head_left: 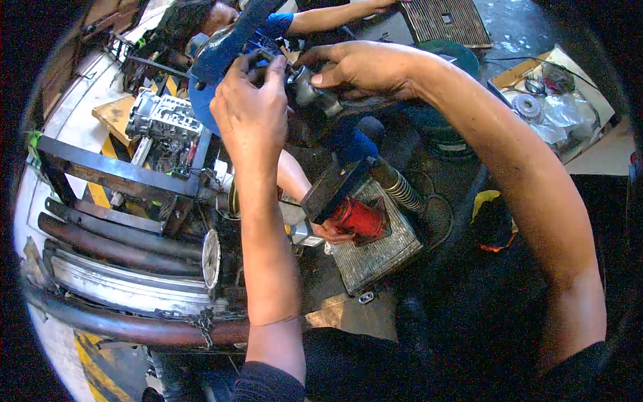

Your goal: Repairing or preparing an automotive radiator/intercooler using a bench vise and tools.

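At the upper middle, my left hand (pixel 251 100) is closed, thumb and fingers pinched together. Whatever lies in its fingertips is too small and dark to make out. Just to the right, my right hand (pixel 358 70) grips a grey rounded metal part (pixel 307 88) with a shiny end, and its fingers wrap behind it. The part's end points toward my left fingertips. Below my hands, another person's hand (pixel 336 233) touches a red metal piece (pixel 362 219), which stands on a ribbed grey radiator-like panel (pixel 375 264).
A co-worker in blue leans in at the top, one arm reaching right toward another ribbed panel (pixel 447 23). An engine block (pixel 164 115) sits at left behind a steel frame (pixel 110 164). Long metal pipes (pixel 120 244) lie below. A box of parts (pixel 552 100) stands at right.
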`<move>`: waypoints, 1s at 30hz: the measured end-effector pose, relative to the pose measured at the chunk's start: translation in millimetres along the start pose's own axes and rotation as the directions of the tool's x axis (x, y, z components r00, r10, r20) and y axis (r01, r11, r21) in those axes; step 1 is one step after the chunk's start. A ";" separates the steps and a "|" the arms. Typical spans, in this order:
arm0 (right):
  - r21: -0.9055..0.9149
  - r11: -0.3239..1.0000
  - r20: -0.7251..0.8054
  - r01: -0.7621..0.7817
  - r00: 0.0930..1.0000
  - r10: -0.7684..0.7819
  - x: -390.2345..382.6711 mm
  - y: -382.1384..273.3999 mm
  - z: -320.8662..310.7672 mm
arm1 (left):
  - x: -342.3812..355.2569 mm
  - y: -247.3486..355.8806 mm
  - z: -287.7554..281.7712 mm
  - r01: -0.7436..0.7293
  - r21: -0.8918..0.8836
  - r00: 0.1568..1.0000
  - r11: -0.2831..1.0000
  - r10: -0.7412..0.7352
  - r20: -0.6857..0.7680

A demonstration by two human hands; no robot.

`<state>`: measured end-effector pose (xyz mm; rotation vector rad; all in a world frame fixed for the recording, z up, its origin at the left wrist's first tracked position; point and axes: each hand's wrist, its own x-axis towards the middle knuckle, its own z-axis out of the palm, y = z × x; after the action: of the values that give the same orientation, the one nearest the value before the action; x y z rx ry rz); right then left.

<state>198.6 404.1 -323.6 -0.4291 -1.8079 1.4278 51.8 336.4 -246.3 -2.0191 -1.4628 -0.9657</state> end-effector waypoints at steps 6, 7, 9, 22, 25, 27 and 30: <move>-0.230 0.957 -0.185 0.177 0.957 -0.221 4.0 -9.4 8.2 | 4.0 -6.8 2.0 -0.054 0.065 0.999 0.996 0.054 -0.005; -0.228 0.957 -0.183 0.178 0.958 -0.221 5.5 -14.2 9.0 | 4.4 -7.3 1.4 -0.060 0.107 0.998 0.992 0.061 -0.001; -0.493 0.870 -0.283 0.012 0.943 -0.173 8.2 -20.0 10.5 | 4.0 -9.0 3.6 -0.082 0.140 0.996 0.987 0.087 -0.030; -0.734 0.662 -0.235 0.151 0.858 -0.456 21.2 -36.2 11.0 | -0.7 -11.4 4.4 -0.251 0.173 0.964 0.952 0.262 -0.046; -0.871 0.445 -0.130 0.208 0.777 -0.616 31.4 -24.9 6.1 | -2.2 -7.5 0.9 -0.219 0.132 0.975 0.967 0.222 -0.008; -0.923 0.352 -0.093 0.158 0.793 -0.602 34.3 -21.6 2.4 | -9.8 -0.1 -4.2 -0.213 0.128 0.976 0.969 0.216 -0.009; -0.966 0.238 -0.049 0.107 0.823 -0.566 35.9 -24.0 2.6 | -18.4 0.4 -5.4 -0.263 0.147 0.961 0.954 0.272 -0.048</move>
<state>178.4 419.1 -288.4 -0.7547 -2.0252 -0.2510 47.3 321.0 -256.8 -1.9976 -1.1498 -0.7871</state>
